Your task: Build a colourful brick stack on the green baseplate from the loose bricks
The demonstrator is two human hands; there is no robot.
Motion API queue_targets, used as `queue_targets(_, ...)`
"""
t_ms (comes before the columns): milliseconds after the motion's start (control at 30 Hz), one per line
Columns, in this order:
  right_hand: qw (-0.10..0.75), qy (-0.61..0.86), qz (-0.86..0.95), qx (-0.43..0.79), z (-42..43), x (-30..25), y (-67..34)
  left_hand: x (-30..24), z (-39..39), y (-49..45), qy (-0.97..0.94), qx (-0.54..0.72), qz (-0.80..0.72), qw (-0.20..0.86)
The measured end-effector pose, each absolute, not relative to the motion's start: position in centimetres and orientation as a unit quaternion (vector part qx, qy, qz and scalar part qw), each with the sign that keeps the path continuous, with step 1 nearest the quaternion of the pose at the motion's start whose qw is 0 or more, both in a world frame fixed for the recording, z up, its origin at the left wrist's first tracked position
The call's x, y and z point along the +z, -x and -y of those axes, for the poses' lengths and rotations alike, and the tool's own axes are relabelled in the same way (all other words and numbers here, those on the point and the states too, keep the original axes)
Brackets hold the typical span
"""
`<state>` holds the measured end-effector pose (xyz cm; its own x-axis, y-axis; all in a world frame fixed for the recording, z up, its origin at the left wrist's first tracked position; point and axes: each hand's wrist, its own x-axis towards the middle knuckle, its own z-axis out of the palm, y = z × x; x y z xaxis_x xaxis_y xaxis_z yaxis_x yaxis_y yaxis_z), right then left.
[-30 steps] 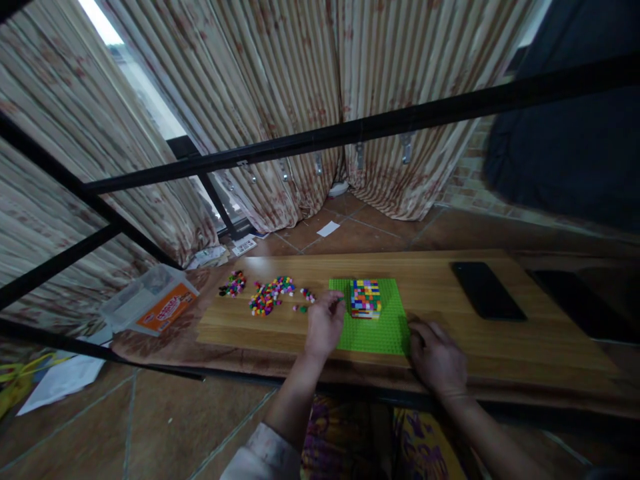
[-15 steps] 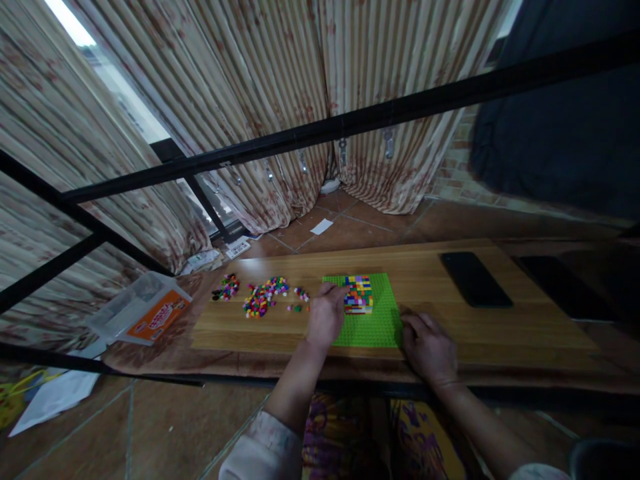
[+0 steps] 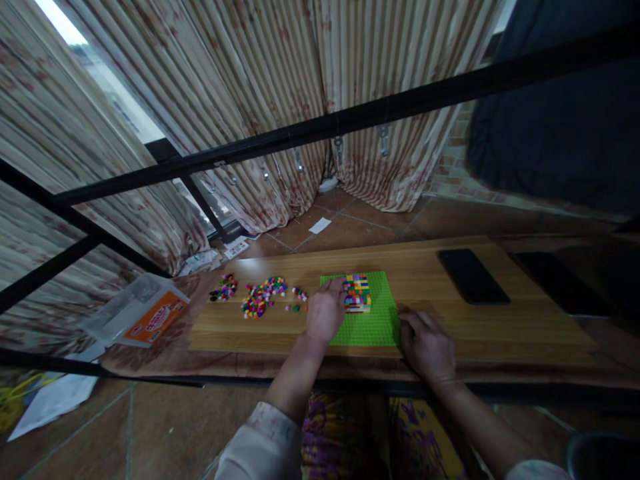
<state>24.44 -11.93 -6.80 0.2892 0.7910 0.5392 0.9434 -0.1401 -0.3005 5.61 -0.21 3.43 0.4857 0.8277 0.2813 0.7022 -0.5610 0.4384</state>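
A green studded baseplate [image 3: 373,331] lies on the wooden board. Rows of many-coloured toy bricks form a low block [image 3: 357,293] on its upper middle. My left hand [image 3: 326,312] is at the block's left side, fingers pinched together against it; whatever is between the fingertips is hidden. My right hand [image 3: 429,348] rests on the board with curled fingers, thumb and forefinger closed on the baseplate's right edge. Loose small bricks [image 3: 257,301] lie in a scattered pile left of the plate, with a smaller heap [image 3: 226,287] beyond them.
The wooden board [image 3: 220,333] sits on a brown cloth. A black phone [image 3: 473,275] lies at its right, another dark flat object [image 3: 555,280] beyond. A clear plastic box [image 3: 135,310] with an orange label stands left. A black metal bar [image 3: 300,137] crosses behind.
My left fingers have shifted slightly along the block's left side. My right hand stays at the plate's edge. The whole view has moved a little.
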Motion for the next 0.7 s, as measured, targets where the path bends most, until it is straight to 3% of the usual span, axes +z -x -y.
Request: queue_targets(700,0.304,0.748,0.576,-0.132,12.0,-6.4,-24.3,1.7,0.2,-5.4,-0.848,0.33,-0.394,0.131)
